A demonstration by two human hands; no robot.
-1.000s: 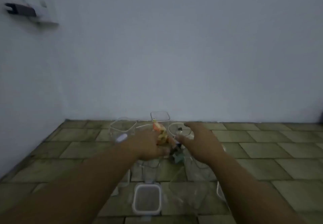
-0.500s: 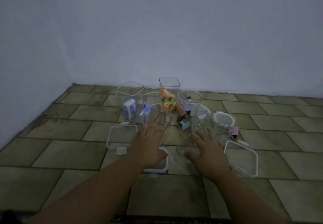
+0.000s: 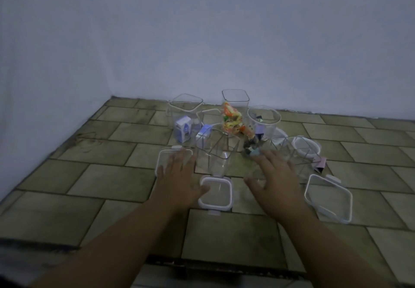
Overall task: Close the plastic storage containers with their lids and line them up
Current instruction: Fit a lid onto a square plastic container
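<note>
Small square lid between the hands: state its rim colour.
White rim, clear panel on the small square lid; head view shows it best.

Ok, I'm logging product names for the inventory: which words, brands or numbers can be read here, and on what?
Nothing can be read in this dim, soft picture.
White-and-blue box: blue printing, too blurred to read.
Second white-and-blue box: printing, too blurred to read.
Colourful packet: a bright pattern only, no legible words.
</note>
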